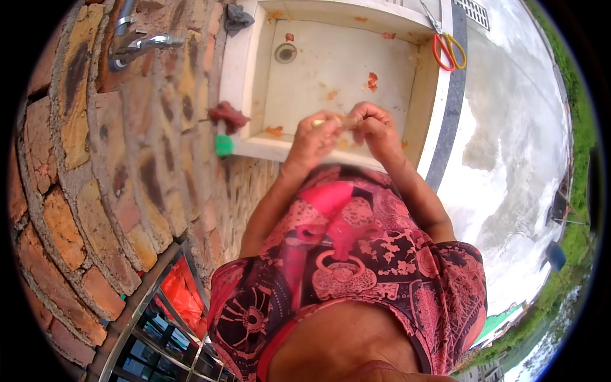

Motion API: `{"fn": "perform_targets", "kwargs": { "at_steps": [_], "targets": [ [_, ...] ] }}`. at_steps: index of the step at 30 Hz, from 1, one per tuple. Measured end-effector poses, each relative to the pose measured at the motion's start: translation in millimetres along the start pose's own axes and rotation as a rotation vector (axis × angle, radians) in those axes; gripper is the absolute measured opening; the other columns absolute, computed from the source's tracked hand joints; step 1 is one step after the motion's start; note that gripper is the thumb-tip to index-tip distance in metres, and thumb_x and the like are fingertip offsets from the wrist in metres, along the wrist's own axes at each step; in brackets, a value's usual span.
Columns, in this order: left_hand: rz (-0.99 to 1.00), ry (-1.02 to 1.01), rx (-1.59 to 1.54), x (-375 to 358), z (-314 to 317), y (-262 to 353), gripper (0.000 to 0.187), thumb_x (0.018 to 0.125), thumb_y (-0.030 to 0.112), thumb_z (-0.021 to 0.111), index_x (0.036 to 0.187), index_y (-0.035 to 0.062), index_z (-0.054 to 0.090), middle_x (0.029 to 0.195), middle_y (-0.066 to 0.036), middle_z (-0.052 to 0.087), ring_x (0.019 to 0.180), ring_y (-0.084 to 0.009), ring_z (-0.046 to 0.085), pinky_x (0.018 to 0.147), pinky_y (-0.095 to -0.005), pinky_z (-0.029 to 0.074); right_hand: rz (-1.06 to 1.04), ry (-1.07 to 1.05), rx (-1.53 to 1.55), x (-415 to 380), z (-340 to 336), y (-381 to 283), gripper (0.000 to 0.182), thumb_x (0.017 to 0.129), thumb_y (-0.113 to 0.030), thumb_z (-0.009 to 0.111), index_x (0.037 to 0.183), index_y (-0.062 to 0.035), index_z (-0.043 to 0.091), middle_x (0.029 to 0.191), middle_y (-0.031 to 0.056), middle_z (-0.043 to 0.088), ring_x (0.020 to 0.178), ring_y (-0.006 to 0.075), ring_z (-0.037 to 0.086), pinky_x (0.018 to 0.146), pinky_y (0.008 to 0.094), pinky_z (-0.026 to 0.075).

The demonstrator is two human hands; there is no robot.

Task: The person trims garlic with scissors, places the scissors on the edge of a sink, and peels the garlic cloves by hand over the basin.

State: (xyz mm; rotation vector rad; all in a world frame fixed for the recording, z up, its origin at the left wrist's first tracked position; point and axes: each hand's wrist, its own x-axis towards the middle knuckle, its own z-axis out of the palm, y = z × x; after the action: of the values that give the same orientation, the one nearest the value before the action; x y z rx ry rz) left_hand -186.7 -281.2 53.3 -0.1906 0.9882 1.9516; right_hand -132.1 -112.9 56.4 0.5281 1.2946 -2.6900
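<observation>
Both hands are held close together over the near side of a pale sink [340, 83]. My left hand [313, 139] has its fingers closed around a small pale piece [318, 121], mostly hidden by the fingers. My right hand [375, 130] pinches at a thin brownish bit [349, 122] between the two hands. Motion blur and the fingers keep me from telling what kind of thing it is. Reddish-orange scraps [372, 81] lie scattered over the sink floor and along its edges.
Scissors [450, 51] with red and yellow handles rest on the right rim. A dark red cloth [229, 118], a green block [224, 145] and a grey cloth [239, 20] sit at the left rim. A metal tap [149, 42] projects from the brick wall [146, 146]. A drain [285, 53] is at the sink's far left.
</observation>
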Motion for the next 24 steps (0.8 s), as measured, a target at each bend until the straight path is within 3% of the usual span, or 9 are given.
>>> {"fn": "perform_targets", "kwargs": {
  "at_steps": [1,5,7,8,9,12,13,15,24],
  "targets": [
    [-0.014,-0.002,-0.01,-1,0,0,0.018,0.088,0.01,0.054,0.099,-0.0045,0.056,0.08,-0.007,0.055,0.051,-0.0002,0.037,0.038,-0.011,0.027,-0.003,0.02,0.126,0,0,0,0.009,0.076,0.001,0.047,0.077,-0.0015,0.055,0.067,0.006,0.056,0.048,0.0072,0.047,0.044,0.0212,0.038],
    [-0.053,0.0,-0.029,1,-12,4,0.021,0.088,0.008,0.053,0.101,-0.0072,0.055,0.078,-0.006,0.053,0.052,0.0001,0.037,0.037,-0.0108,0.027,-0.035,0.048,0.016,8,-17,-6,0.005,0.081,-0.004,0.053,0.081,-0.0014,0.057,0.074,0.008,0.056,0.051,0.0119,0.05,0.047,0.0233,0.04],
    [-0.063,-0.023,-0.057,1,-14,5,0.025,0.089,0.011,0.054,0.103,-0.0092,0.054,0.076,-0.004,0.051,0.052,0.0003,0.037,0.037,-0.0106,0.027,-0.612,0.091,-1.278,18,-17,-16,0.013,0.084,-0.015,0.061,0.088,-0.0028,0.06,0.083,0.0096,0.056,0.057,0.0175,0.052,0.053,0.0272,0.043],
    [-0.062,-0.023,-0.057,0,-13,6,0.025,0.089,0.011,0.054,0.103,-0.0092,0.054,0.076,-0.004,0.051,0.052,0.0003,0.037,0.037,-0.0106,0.027,-0.601,0.162,-1.258,13,-13,-20,0.018,0.083,-0.02,0.064,0.094,-0.0059,0.062,0.091,0.0104,0.055,0.065,0.0228,0.054,0.059,0.0309,0.044],
    [-0.09,-0.032,-0.056,0,-13,8,0.025,0.089,0.013,0.055,0.101,-0.0082,0.055,0.076,-0.004,0.05,0.052,0.0006,0.037,0.037,-0.0102,0.027,-0.605,0.159,-1.258,12,-5,-27,0.018,0.083,-0.02,0.064,0.094,-0.0059,0.062,0.091,0.0104,0.055,0.065,0.0228,0.054,0.059,0.0309,0.044],
    [-0.146,-0.094,-0.042,-1,-17,7,0.024,0.09,0.017,0.056,0.097,-0.0056,0.055,0.077,-0.004,0.05,0.052,0.001,0.037,0.036,-0.0095,0.027,-0.31,-0.178,-0.957,7,11,-36,0.015,0.08,-0.009,0.065,0.092,-0.0017,0.061,0.084,0.0112,0.055,0.068,0.0247,0.056,0.059,0.0329,0.045],
    [-0.166,-0.157,-0.03,0,-18,6,0.023,0.09,0.018,0.057,0.095,-0.0041,0.055,0.078,-0.004,0.05,0.052,0.0012,0.036,0.036,-0.0091,0.027,-0.309,-0.175,-0.958,9,11,-36,0.015,0.08,-0.009,0.065,0.092,-0.0017,0.061,0.084,0.0112,0.055,0.068,0.0247,0.056,0.059,0.0329,0.045],
    [-0.206,-0.17,-0.043,0,-17,7,0.021,0.09,0.018,0.058,0.093,-0.0024,0.055,0.078,-0.004,0.05,0.052,0.0014,0.036,0.036,-0.0089,0.026,-0.328,-0.378,-1.005,12,10,-35,0.014,0.079,-0.008,0.065,0.089,0.0002,0.059,0.078,0.0112,0.055,0.066,0.0241,0.056,0.058,0.0333,0.045],
    [-0.251,-0.085,0.038,-3,-27,13,0.018,0.089,0.019,0.058,0.088,0.0013,0.055,0.076,-0.004,0.049,0.052,0.0024,0.035,0.035,-0.0092,0.026,-0.36,-0.306,-1.091,20,17,-18,0.007,0.073,-0.003,0.06,0.077,-0.0002,0.055,0.071,0.0117,0.055,0.061,0.0272,0.055,0.055,0.0346,0.044]
  ]
}}
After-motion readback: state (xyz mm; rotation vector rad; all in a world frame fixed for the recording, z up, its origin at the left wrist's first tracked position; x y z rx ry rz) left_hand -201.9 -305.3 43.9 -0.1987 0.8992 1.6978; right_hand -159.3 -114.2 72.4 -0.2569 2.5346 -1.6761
